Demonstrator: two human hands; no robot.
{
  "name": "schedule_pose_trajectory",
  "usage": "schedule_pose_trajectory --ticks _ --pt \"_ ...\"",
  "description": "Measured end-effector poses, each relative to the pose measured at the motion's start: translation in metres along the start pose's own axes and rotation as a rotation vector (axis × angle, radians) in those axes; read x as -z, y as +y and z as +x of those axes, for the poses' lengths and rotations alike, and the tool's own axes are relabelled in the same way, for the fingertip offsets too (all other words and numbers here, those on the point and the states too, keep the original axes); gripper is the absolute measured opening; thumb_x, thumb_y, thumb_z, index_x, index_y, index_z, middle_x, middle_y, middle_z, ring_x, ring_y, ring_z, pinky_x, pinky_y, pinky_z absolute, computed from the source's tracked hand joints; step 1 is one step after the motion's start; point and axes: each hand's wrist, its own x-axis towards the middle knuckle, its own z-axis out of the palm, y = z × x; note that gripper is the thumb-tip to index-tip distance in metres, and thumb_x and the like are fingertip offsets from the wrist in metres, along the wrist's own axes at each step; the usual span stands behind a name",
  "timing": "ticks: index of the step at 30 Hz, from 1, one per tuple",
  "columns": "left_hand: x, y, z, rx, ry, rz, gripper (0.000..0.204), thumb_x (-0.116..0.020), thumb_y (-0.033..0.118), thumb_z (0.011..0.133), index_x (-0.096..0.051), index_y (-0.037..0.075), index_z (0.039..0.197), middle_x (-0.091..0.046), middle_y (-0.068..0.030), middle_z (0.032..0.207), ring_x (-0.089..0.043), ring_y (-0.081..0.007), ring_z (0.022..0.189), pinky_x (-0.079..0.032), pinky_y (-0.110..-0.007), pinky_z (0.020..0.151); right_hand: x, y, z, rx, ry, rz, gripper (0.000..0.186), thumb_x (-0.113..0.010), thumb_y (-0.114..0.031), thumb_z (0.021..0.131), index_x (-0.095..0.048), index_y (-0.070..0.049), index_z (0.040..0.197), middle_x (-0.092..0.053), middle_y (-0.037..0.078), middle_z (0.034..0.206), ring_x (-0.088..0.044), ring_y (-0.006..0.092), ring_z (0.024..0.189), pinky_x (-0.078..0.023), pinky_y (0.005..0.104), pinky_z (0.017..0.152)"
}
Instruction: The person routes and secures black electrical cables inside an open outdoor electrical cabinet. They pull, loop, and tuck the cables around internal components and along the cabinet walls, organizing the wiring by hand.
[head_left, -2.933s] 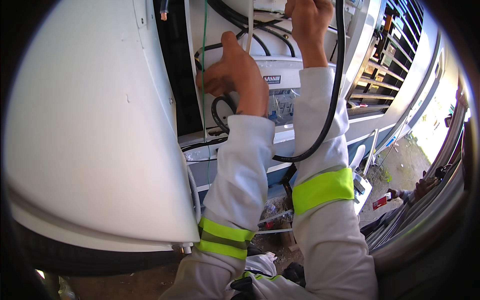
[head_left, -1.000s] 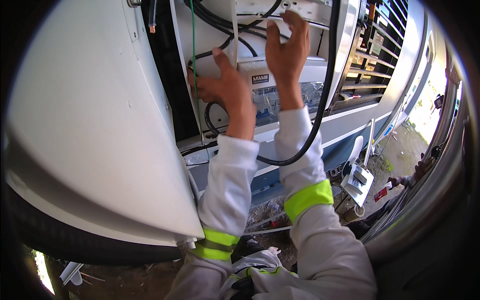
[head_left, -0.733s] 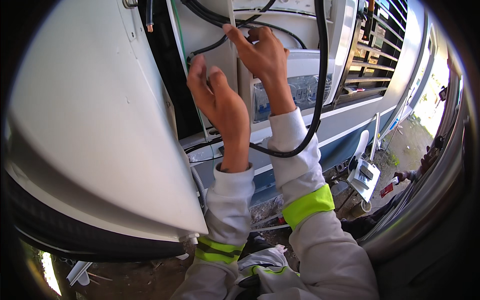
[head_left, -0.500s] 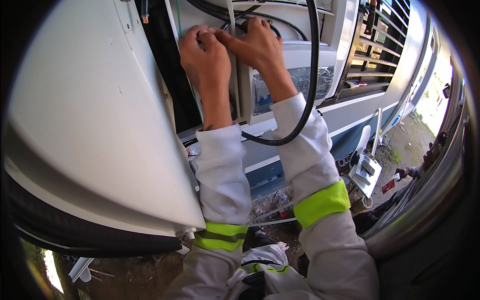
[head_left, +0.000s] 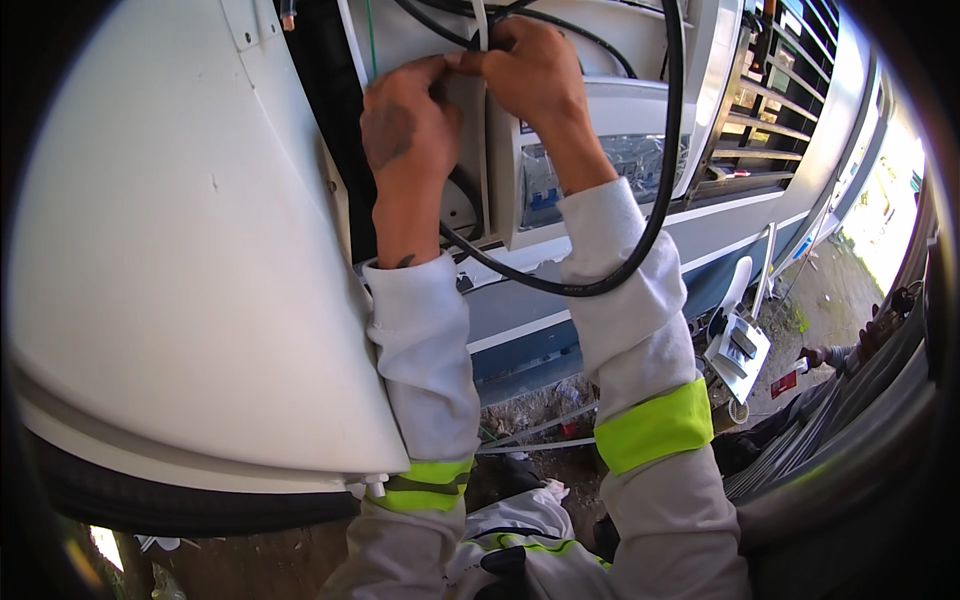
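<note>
My left hand [head_left: 408,125] is raised in front of a white enclosure [head_left: 600,105], fingers curled and turned away from me. Close beside it, my right hand [head_left: 535,70] is bent over, its thumb stretched toward the left fingertips. The fingertips of both hands meet near a narrow white upright strip [head_left: 490,190]; what they pinch is hidden behind the hands. A thick black cable [head_left: 668,130] hangs in a big loop across my right sleeve, and its lower end passes up behind my left wrist. More black cables [head_left: 590,38] run behind my right hand.
On the left bulges a large white panel [head_left: 200,250]. Blue switches [head_left: 545,198] sit behind a clear window below my right hand. A slatted grille [head_left: 765,115] is at the right. Lower right, another person's hand [head_left: 815,355] appears near a white board [head_left: 738,355].
My left hand has rolled so its back faces me more. The view has shifted slightly, and the cable loop's lower end now reaches further left, behind my left wrist.
</note>
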Motion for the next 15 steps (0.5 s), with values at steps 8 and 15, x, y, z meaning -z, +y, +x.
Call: schedule_pose_trajectory --ticks 8,15 --pt "0.0 0.001 0.012 0.054 -0.072 -0.002 0.036 -0.059 0.006 0.089 -0.079 0.022 0.114 -0.076 -0.0136 0.106 -0.073 -0.0344 0.101 -0.056 -0.041 0.092 0.003 0.006 0.005 0.101 0.045 -0.074 0.041 -0.088 -0.033 0.075 -0.076 0.0 0.094 -0.07 0.014 0.078 -0.067 0.0254 0.071 -0.052 0.0377 0.069" --pt "-0.008 0.001 0.014 0.061 -0.061 -0.007 0.029 -0.062 0.01 0.093 -0.079 0.022 0.113 -0.076 -0.0135 0.103 -0.074 -0.0324 0.097 -0.057 -0.037 0.088 -0.003 0.015 -0.001 0.148 0.12 -0.08 0.046 -0.086 -0.039 0.078 -0.075 0.002 0.097 -0.074 0.021 0.091 -0.073 0.036 0.088 -0.055 0.0422 0.082"
